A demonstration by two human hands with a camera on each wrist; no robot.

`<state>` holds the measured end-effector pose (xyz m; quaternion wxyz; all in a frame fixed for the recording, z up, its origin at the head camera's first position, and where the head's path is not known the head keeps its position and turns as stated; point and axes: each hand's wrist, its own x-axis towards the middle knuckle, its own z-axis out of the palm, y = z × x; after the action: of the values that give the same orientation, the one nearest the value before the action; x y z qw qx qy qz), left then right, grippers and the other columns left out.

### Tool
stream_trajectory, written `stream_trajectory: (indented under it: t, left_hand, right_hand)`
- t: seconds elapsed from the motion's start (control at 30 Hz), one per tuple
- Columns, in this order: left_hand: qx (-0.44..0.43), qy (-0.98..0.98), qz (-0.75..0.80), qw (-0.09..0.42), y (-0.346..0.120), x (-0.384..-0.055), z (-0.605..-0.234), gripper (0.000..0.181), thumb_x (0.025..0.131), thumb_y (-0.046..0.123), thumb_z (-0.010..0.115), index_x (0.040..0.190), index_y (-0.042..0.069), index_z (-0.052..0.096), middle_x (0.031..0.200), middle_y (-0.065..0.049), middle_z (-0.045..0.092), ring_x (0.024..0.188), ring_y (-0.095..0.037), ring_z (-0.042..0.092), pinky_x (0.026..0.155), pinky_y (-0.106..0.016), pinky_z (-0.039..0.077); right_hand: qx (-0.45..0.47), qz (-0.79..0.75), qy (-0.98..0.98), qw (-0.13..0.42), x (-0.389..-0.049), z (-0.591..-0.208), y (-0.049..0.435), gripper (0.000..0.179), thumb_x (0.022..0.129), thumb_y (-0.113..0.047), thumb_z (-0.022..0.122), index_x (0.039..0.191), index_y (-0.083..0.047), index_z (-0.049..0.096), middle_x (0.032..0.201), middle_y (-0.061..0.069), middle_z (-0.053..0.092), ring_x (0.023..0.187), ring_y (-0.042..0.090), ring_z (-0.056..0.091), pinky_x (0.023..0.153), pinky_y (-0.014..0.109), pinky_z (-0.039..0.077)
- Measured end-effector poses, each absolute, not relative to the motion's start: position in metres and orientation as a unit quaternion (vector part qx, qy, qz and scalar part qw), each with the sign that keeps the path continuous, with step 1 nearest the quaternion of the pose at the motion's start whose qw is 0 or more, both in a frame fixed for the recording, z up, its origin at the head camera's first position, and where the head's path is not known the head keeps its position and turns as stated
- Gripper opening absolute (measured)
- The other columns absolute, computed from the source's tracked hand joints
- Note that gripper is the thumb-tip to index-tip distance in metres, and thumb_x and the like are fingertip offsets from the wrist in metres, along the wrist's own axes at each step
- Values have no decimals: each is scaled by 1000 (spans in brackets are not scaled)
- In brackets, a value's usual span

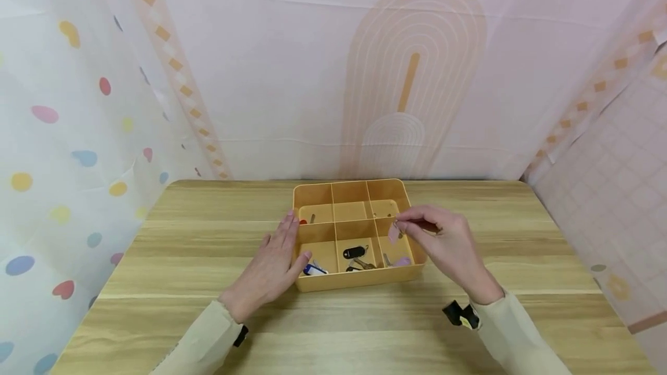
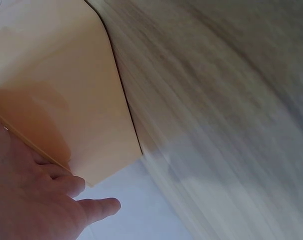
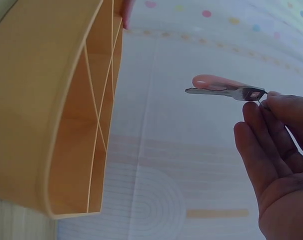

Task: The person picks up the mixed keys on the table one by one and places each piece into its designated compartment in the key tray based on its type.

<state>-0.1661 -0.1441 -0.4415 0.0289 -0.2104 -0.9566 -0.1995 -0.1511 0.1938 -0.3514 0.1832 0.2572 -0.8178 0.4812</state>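
A tan divided box (image 1: 359, 283) stands on the table. Straight fingers of my left hand (image 1: 268, 268) lie along its left wall, the thumb at the front left corner; in the left wrist view the left hand (image 2: 36, 195) touches the rim. Above the right-hand compartments, my right hand (image 1: 443, 236) pinches a ring carrying a key and a pink key tag (image 1: 394, 232). The right wrist view shows the metal key (image 3: 211, 91) beside the pink tag (image 3: 216, 80), both hanging from the right hand's (image 3: 276, 145) fingertips.
In the box's front row lie a blue-and-white key tag (image 1: 315, 270), a black key tag (image 1: 354, 252), a brass key (image 1: 367, 265) and a purple tag (image 1: 402, 261). A red piece (image 1: 303, 221) sits back left. Patterned cloth (image 1: 281, 74) hangs behind the wooden table (image 1: 208, 236).
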Motion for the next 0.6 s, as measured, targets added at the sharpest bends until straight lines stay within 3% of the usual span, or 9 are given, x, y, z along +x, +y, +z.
stream_trajectory:
  t: [0.37,0.6]
  left_hand:
    - [-207,-958,-199,23,-142,-166,-441,79,110,43,44,163,-4,10,173,-17,2,159,-33,9,121,-65,20]
    - [-209,-957,-198,27,-141,-166,-441,79,110,44,45,163,-4,11,173,-17,4,158,-32,9,120,-66,22]
  right_hand:
    - [231,484,-829,158,-184,-338,177,10,94,-4,76,100,-10,80,98,-3,76,78,16,70,68,21,57]
    - [220,464,-847,137,-207,-336,166,9,96,-10,75,103,-9,80,101,-2,78,81,13,69,68,22,56]
